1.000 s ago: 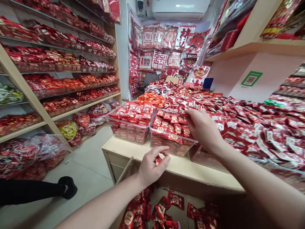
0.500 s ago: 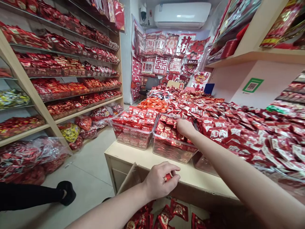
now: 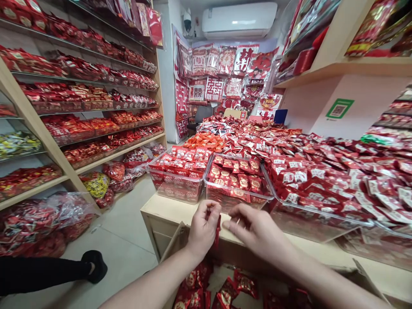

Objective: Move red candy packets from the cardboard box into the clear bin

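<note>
My left hand (image 3: pixel 203 229) is closed on a small red wrapped candy (image 3: pixel 218 234), which hangs below the thumb and fingertips. Just to its right is my right hand (image 3: pixel 257 227), its curved fingers apart with nothing visible in them. Both hands are above a cardboard box (image 3: pixel 175 242) holding loose red wrapped candies (image 3: pixel 227 292). Behind them, on the counter, a clear plastic bin (image 3: pixel 210 195) contains rows of red-and-gold candy packets (image 3: pixel 225 175). Its front edge is partly hidden by my hands.
Another clear bin (image 3: pixel 175 191) of red packets stands to the left on the counter (image 3: pixel 154 204). Heaped packets (image 3: pixel 299 176) spread right and back. Shelves of candy (image 3: pixel 96 103) line the left wall. A person's leg and black shoe (image 3: pixel 95 266) are at lower left.
My right hand has come back from the middle bin toward my left hand. My left hand has risen slightly and turned, with the red candy now hanging from its fingers.
</note>
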`<state>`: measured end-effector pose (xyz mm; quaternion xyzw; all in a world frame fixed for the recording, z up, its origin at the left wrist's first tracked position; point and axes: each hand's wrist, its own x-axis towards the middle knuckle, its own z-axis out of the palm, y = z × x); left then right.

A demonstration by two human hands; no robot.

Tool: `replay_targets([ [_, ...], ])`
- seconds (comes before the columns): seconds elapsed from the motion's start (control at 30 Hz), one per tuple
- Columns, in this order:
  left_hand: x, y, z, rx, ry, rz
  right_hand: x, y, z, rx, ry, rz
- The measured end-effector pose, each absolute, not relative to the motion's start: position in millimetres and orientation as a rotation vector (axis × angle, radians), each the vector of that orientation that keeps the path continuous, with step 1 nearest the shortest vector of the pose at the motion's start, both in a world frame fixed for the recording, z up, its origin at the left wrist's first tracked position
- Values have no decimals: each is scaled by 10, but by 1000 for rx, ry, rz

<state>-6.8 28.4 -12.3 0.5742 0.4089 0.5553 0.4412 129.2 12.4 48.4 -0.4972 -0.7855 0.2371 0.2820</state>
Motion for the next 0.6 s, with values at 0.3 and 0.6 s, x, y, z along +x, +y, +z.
replay_targets([
  [0.3, 49, 198, -89, 1274, 933, 1302, 1346, 34, 56, -1202, -1648, 1531],
  [0.6, 10, 328, -145, 1120, 790, 1161, 1522, 147, 103, -1160, -1592, 1401],
])
